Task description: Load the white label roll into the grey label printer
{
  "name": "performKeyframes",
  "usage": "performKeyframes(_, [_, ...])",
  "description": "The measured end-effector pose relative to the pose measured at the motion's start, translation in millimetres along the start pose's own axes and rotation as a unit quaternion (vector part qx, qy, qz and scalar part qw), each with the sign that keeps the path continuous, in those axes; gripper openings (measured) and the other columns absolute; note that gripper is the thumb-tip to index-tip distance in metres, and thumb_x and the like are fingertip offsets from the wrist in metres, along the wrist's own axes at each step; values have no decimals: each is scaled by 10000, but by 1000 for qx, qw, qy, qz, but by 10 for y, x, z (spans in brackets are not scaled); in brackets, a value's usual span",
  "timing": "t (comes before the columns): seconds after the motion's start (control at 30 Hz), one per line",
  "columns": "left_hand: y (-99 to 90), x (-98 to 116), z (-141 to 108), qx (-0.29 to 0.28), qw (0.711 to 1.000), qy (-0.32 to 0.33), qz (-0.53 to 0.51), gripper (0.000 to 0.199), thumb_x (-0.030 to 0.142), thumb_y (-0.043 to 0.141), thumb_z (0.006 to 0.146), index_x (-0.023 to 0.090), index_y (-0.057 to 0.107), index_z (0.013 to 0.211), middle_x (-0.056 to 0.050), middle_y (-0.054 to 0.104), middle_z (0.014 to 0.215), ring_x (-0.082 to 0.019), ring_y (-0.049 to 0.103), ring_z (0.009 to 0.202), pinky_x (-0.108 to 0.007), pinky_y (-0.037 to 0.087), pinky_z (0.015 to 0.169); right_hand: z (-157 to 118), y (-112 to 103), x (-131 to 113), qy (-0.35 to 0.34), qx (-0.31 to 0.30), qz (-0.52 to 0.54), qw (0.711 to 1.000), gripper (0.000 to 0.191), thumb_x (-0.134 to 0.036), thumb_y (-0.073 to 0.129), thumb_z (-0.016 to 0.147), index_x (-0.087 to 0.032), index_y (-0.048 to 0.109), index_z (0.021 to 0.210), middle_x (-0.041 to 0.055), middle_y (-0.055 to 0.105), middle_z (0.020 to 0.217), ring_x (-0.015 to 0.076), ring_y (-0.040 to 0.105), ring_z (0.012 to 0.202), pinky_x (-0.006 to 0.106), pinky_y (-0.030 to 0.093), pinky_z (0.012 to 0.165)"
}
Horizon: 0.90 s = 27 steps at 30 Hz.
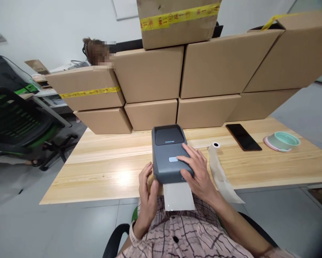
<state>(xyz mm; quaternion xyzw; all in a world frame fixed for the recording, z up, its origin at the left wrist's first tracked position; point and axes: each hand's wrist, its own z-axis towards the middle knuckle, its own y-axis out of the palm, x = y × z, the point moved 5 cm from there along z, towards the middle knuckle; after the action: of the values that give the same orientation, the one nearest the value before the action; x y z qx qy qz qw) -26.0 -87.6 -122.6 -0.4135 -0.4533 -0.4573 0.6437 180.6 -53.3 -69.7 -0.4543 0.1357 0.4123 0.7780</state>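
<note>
A dark grey label printer [167, 165] stands on the wooden table in front of me. A blank whitish label strip [178, 197] sticks out of its front and hangs past the table edge. My right hand [197, 170] rests on the printer's right side and top, fingers spread. Its index fingertip touches the pale button [173, 159]. My left hand [148, 186] is beside the printer's left front corner, fingers extended and thumb apart, holding nothing. Right of the printer lies a small roll [216, 145] with a pale strip [223, 179] unrolled toward me over the edge.
Stacked cardboard boxes [150, 73] line the back of the table [107, 161]. A black phone [243, 137] and a mint-green round container [283, 141] lie at the right. A black office chair [18, 114] stands at left. Behind the boxes is another person [92, 50].
</note>
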Motion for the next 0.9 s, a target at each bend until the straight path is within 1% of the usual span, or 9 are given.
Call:
performKeyframes(0.07, [56,37,10,-17,999,25,17,499,454,494,1044,349,494,1532,-50,424,1659,-282,348,1561,-466,287,1292,-162,-8,127,68,31,53,996,476,-499,408,1069,-365,456,1522,77,402,1677,327,387,1544,682,330,1219])
performKeyframes(0.17, [137,1,5,-24,1000,16,7,542,465,435,1063,366,408,1595,-17,361,1705,-267,284,1598,-441,214,1328,-338,26,233,114,33,97,988,552,-493,356,1082,-382,318,1622,56,383,1689,321,359,1561,665,344,1234])
performKeyframes(0.33, [259,-132,-7,3,999,-21,-49,665,593,414,1035,290,365,1625,-46,313,1729,-277,246,1615,-404,219,1330,-400,82,276,94,43,110,989,554,-505,336,1082,-393,330,1624,30,372,1696,316,342,1570,654,295,1274])
performKeyframes(0.43, [321,-169,-4,11,997,-37,-70,728,639,359,1031,256,306,1648,-59,286,1739,-271,241,1617,-392,241,1322,-425,128,293,107,49,137,984,561,-500,312,1087,-371,313,1634,32,343,1710,299,318,1582,636,290,1283])
performKeyframes(0.57, [298,-68,33,27,999,15,-43,698,639,314,1042,263,366,1628,-21,274,1744,-260,133,1643,-416,140,1346,-416,107,264,114,39,175,977,584,-513,229,1095,-330,289,1645,49,323,1719,291,309,1587,608,311,1277])
performKeyframes(0.63, [252,26,99,28,998,46,-22,660,638,310,1045,296,433,1597,5,314,1728,-254,120,1645,-432,126,1350,-343,27,237,104,28,181,978,603,-544,197,1090,-323,297,1642,49,323,1719,289,312,1586,587,319,1278])
performKeyframes(0.73, [158,225,350,26,996,85,-19,614,622,303,1055,313,524,1538,7,394,1690,-260,212,1626,-465,153,1348,-87,-142,184,73,2,169,983,650,-612,167,1072,-333,274,1648,46,308,1726,289,297,1592,572,303,1289])
performKeyframes(0.83, [84,502,809,13,989,146,-22,604,615,347,1048,266,608,1466,-44,559,1576,-281,397,1549,-512,188,1335,360,-297,105,10,-2,105,994,731,-686,171,1043,-329,130,1679,75,254,1744,305,247,1607,612,232,1300])
performKeyframes(0.9, [73,620,1172,-10,989,148,-25,541,567,451,1036,240,644,1420,-72,628,1504,-286,504,1475,-528,247,1310,733,-357,70,-33,23,53,998,778,-712,203,1030,-316,58,1684,104,237,1746,320,227,1612,647,182,1295])
